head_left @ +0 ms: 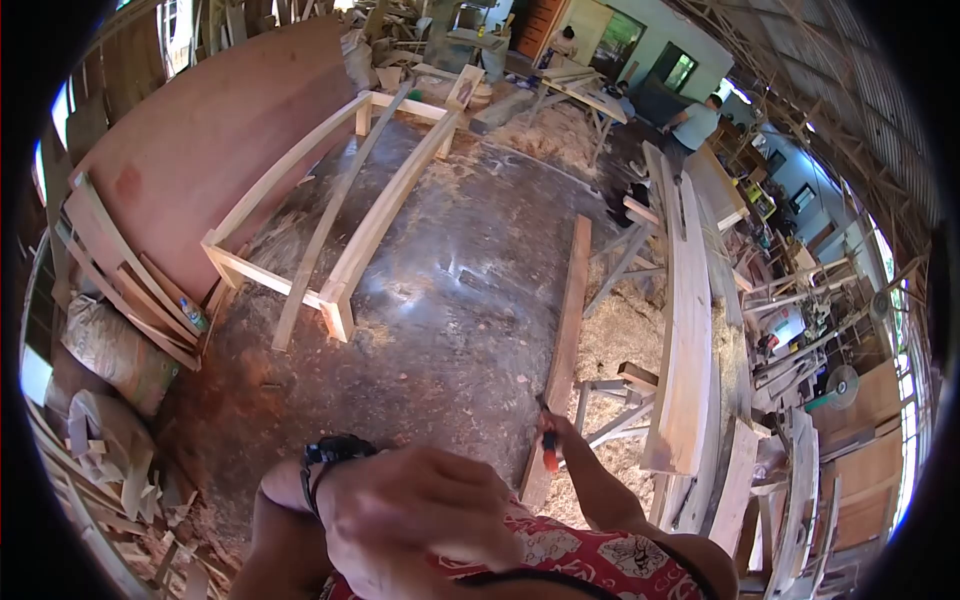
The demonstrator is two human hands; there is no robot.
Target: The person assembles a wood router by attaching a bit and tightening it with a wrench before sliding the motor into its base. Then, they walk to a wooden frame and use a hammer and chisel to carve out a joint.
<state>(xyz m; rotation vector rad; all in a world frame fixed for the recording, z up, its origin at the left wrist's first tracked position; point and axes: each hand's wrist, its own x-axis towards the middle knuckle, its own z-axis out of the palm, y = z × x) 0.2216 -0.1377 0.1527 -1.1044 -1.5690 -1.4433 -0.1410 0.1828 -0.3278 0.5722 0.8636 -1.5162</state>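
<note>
My left hand (425, 515), with a dark watch (338, 449) on its wrist, is raised close to the camera in front of my chest. Its fingers are curled and a little blurred, and the palm side is hidden. Lower right of the middle, my right hand (568, 440) is closed around a hand tool with an orange and black handle (550, 458). The tool's dark end points away from me; its exact kind does not show. Behind that hand lies a long reddish-brown board (566, 340). I wear a red patterned garment (600, 552).
A wooden frame (375, 235) with a loose slat across it stands on the dark floor (470, 330). Long planks (685, 370) rest on trestles at right, above wood shavings (625, 325). A large brown panel (215, 150) leans at left. Another person (695, 125) stands farther back.
</note>
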